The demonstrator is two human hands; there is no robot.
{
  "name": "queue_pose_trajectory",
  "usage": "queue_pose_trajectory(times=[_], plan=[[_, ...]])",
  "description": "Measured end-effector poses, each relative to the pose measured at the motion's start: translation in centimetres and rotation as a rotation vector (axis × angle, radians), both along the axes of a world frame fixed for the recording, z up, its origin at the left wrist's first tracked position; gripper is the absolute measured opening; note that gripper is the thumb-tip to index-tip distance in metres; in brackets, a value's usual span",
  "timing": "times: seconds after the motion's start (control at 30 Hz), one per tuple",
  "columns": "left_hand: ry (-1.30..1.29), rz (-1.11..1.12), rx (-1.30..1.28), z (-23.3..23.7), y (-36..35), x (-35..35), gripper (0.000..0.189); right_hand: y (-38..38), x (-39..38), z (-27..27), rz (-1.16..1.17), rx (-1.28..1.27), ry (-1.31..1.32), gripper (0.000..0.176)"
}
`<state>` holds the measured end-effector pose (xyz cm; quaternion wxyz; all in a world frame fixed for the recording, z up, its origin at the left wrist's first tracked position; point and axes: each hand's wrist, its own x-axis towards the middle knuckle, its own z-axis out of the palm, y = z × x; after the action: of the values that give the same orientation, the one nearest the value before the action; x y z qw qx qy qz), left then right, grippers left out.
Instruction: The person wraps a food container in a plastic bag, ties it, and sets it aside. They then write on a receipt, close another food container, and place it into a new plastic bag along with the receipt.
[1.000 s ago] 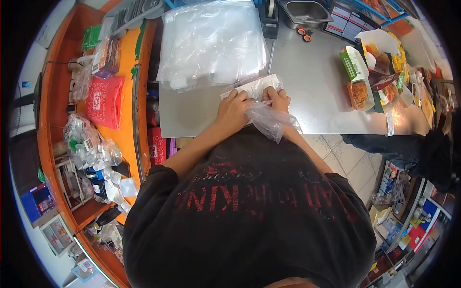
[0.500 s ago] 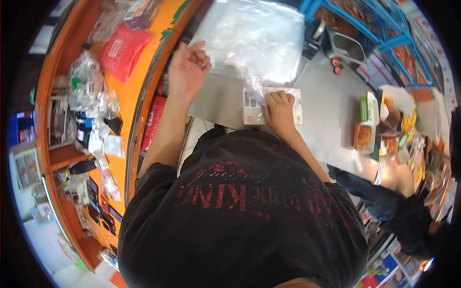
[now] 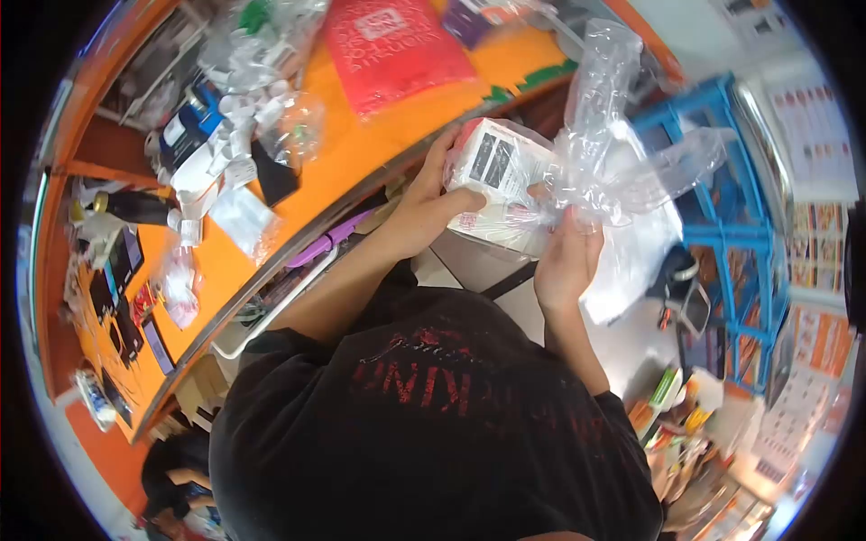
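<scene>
A white box with printed labels [image 3: 499,171], wrapped in a clear plastic bag [image 3: 603,99], is held up in front of my body. My left hand [image 3: 431,203] grips the box at its left end, the thumb lying over its face. My right hand [image 3: 570,252] pinches the gathered plastic at the box's right side. Loose ends of the bag stick up and out to the right. Behind them lies a stack of clear plastic sheets [image 3: 636,257], partly hidden by the bag.
An orange counter [image 3: 316,185] on the left bears a red package [image 3: 388,50], plastic bags and phones. A blue rack [image 3: 722,239] stands at the right. Food packages [image 3: 667,392] lie at lower right. Part of another person [image 3: 176,473] shows at lower left.
The view has turned toward the orange counter. The box has been lifted off the grey table. My left hand, empty before, now grips it, and my right hand holds the gathered plastic.
</scene>
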<state>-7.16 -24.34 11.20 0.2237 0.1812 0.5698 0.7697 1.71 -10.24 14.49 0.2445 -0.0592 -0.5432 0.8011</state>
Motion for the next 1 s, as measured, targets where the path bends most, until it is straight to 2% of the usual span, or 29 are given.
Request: queue_pose_trajectory(times=[0.1, 0.13, 0.27, 0.43, 0.5, 0.57, 0.63, 0.7, 0.77, 0.8, 0.87, 0.9, 0.97, 1.0], plan=[[-0.087, 0.036, -0.003, 1.2, -3.5, -3.9, 0.083, -2.6, -4.8, 0.0, 0.028, -0.059, 0.055, 0.020], [-0.132, 0.060, 0.049, 1.4, -4.3, -4.9, 0.086, -3.1, -6.0, -0.8, -0.070, -0.080, -0.069, 0.024], [-0.276, 0.114, 0.232, 0.9, -6.9, -8.0, 0.088, -5.4, -10.3, 0.1, -0.005, -0.139, -0.062, 0.027], [-0.209, 0.205, 0.265, 2.3, -8.8, -10.3, 0.090, -6.6, -15.1, 1.5, 0.232, -0.137, 0.025, 0.030], [-0.178, 0.248, 0.146, 2.1, -9.2, -11.2, 0.090, -6.4, -16.3, 0.8, 0.234, -0.098, 0.021, 0.024], [-0.181, 0.250, 0.137, 1.8, -9.3, -11.7, 0.090, -5.8, -16.9, -0.2, 0.227, -0.069, 0.024, 0.019], [-0.208, 0.293, 0.126, 1.7, -9.4, -12.5, 0.090, -5.4, -17.9, -0.9, 0.028, 0.662, -0.058, 0.014], [-0.178, 0.265, 0.148, 1.4, -9.3, -13.1, 0.090, -6.3, -18.7, -0.2, -0.019, 0.631, 0.035, 0.017], [-0.201, 0.308, 0.164, 1.6, -9.0, -13.3, 0.089, -5.8, -19.2, -0.2, -0.097, 0.996, 0.081, 0.019], [-0.202, 0.303, 0.161, 1.6, -8.9, -13.4, 0.089, -5.7, -19.3, -0.3, -0.101, 0.994, 0.077, 0.019], [-0.240, 0.302, 0.200, 1.4, -8.5, -13.4, 0.087, -5.4, -19.4, -0.4, 0.002, 0.597, 0.000, 0.019], [-0.243, 0.293, 0.198, 1.2, -8.3, -13.4, 0.087, -5.2, -19.4, -0.6, -0.007, 0.596, -0.005, 0.019], [-0.256, 0.277, 0.238, 0.1, -7.5, -13.3, 0.087, -4.6, -19.3, -1.3, -0.063, 0.856, -0.046, 0.019], [-0.258, 0.264, 0.238, -0.3, -7.0, -13.2, 0.087, -4.3, -19.3, -1.8, -0.074, 0.857, -0.051, 0.019]])
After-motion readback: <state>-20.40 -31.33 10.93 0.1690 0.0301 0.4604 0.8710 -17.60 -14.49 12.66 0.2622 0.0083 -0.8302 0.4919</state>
